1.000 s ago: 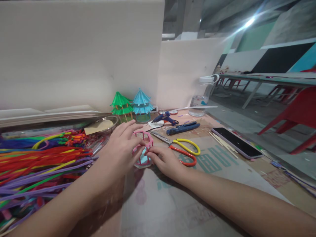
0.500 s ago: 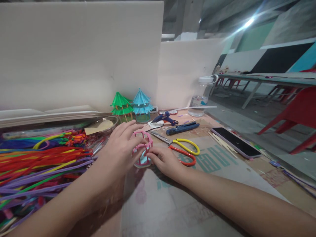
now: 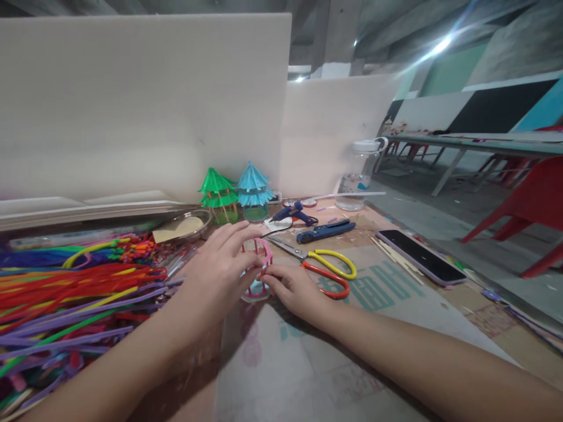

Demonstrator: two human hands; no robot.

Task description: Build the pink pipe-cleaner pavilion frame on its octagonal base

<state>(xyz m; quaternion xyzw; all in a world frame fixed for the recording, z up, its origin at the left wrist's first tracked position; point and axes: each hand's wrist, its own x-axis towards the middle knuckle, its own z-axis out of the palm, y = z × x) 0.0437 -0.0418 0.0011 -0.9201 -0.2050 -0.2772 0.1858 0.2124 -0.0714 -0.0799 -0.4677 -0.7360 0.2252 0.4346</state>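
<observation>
Between my two hands a small pink open frame (image 3: 267, 253) with thin upright posts stands on a clear round base. My left hand (image 3: 225, 258) curves around its left and near side, with the fingers closed on the posts and hiding part of it. At its right side, my right hand (image 3: 295, 286) pinches at a post, thumb and forefinger together. Whether anything small sits between those fingertips is hidden. Scissors (image 3: 328, 271) with one yellow and one red handle lie just beyond my right hand.
Behind are a green-roofed model (image 3: 217, 189) and a blue-roofed one (image 3: 254, 186), a glue gun (image 3: 295, 213), blue pliers-like tool (image 3: 325, 230) and water bottle (image 3: 355, 179). Colourful pipe cleaners (image 3: 74, 293) cover the left. A phone (image 3: 420, 255) lies right, beside thin sticks (image 3: 398, 258).
The view has tilted up slightly, so things sit a little lower. My left fingers have shifted slightly around the pink frame; my right hand keeps its pinch.
</observation>
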